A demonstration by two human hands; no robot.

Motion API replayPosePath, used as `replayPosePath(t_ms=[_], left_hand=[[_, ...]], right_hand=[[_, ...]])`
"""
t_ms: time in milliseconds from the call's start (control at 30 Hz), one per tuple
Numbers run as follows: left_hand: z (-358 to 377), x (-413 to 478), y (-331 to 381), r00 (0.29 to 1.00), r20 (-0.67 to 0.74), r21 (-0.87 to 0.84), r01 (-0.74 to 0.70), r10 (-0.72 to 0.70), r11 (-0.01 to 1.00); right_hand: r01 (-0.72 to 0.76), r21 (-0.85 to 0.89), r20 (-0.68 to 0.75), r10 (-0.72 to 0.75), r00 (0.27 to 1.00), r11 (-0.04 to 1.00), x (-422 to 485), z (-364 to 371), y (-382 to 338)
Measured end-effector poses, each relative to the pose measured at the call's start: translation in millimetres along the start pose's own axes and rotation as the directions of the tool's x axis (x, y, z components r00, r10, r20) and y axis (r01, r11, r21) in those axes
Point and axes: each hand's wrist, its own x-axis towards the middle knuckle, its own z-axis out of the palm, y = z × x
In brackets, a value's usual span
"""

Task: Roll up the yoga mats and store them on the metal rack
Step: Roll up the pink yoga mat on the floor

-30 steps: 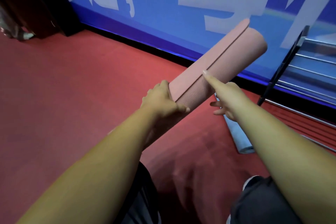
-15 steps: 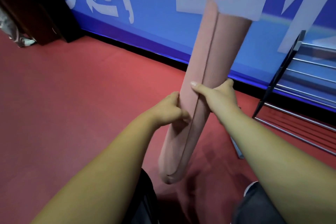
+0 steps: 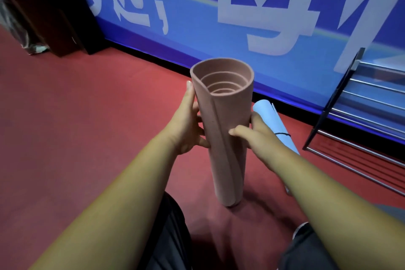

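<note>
The upright pink foam mat roll (image 3: 223, 129), spiral-ended, is gripped by the left hand (image 3: 186, 127) at nine o'clock and the right hand (image 3: 260, 138) at three; its base seemingly touches the matte red floor (image 3: 87, 116).

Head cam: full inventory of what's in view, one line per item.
floor: 1, red, underfoot
pink yoga mat: 1, pink, rolled, standing on end on the floor, centre
blue yoga mat: 1, light blue, rolled, lying on the floor just right of the pink one
metal rack: 1, black frame with silver rails, right edge
banner: 1, blue with white characters, back wall
cabinet: 1, dark, top left
left hand: 1, grips the pink mat's left side
right hand: 1, grips its right side
</note>
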Motion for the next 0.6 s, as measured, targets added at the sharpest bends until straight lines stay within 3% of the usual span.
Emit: replayPosePath(t_ms=[100, 233, 400, 500, 600], left_hand=[[0, -16, 17, 1.000, -0.021, 0.020, 0.014, -0.014, 1.000], [3, -30, 54, 0.997, -0.077, 0.206, 0.037, -0.022, 0.978], [26, -37, 92, 0.987, -0.059, 0.414, 0.161, -0.150, 0.896], [44, -20, 86, 0.975, -0.193, 0.508, 0.193, -0.107, 0.840], [60, -16, 82, 0.956, -0.293, 0.649, 0.179, 0.026, 0.740]], right_hand=[[0.083, 0.203, 0.024, -0.090, 0.996, 0.976, -16, -11, -29], [0.101, 0.379, -0.029, -0.098, 0.995, 0.920, -34, -23, -61], [-0.086, 0.194, -0.153, 0.116, 0.981, 0.977, -26, -15, -83], [-0.197, 0.136, -0.230, 0.224, 0.947, 0.971, -16, -9, -93], [-0.181, -0.047, -0.300, 0.159, 0.940, 0.982, -10, -8, -97]])
